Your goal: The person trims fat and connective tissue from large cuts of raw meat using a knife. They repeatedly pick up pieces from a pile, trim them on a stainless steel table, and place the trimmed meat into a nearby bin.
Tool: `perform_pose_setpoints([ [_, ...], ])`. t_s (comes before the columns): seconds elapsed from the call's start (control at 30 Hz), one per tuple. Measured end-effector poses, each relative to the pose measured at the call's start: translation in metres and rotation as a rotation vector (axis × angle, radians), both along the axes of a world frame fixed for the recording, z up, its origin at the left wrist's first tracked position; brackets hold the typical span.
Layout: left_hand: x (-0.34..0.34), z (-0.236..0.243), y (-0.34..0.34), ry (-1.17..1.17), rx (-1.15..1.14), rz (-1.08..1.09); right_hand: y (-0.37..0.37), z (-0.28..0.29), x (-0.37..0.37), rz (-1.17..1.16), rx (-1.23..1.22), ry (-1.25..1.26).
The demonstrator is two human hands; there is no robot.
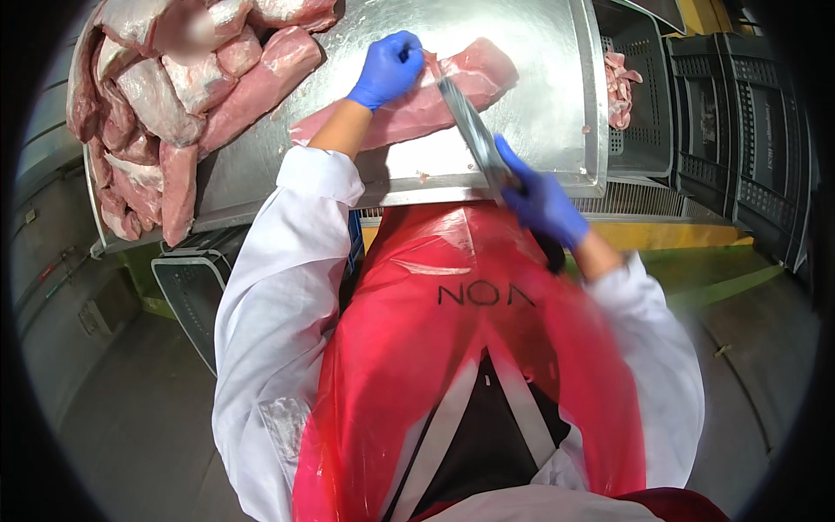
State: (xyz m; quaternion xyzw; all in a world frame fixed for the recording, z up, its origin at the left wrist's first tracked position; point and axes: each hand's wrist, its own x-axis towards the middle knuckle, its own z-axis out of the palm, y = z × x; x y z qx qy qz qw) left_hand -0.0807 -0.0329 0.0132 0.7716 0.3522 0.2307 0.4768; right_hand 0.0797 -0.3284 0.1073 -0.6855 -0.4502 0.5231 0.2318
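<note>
A slab of pink meat (409,117) lay on a metal tray (561,113), ahead of the person, its long axis slanting from near left to far right. The gloved left hand (387,71) was nearer: it reached over the meat, fingers curled tight, seemingly pinching its far edge near the middle of its length. The gloved right hand (546,204) sat toward the person and to the right, apart from the meat, closed around a knife (472,135). The blade pointed away and leftward, crossing the meat's line, its tip over the slab just right of the left hand. Whether it was cutting could not be told.
</note>
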Motion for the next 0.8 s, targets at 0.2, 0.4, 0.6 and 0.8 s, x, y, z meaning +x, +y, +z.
perform_pose_setpoints([
  [0.2,-0.104,-0.052,0.035,0.494,-0.024,0.069,0.035,-0.001,0.012,-0.183,0.056,0.023],
  [0.4,-0.088,-0.017,0.002,0.553,-0.085,-0.280,0.114,-0.058,0.017,-0.133,0.225,-0.325],
  [0.6,-0.019,-0.031,0.052,0.467,0.589,-0.542,0.102,-0.058,0.026,-0.056,0.210,-0.443],
  [0.8,-0.030,-0.028,0.032,0.311,0.144,-0.350,0.085,-0.060,0.031,-0.079,0.210,-0.438],
])
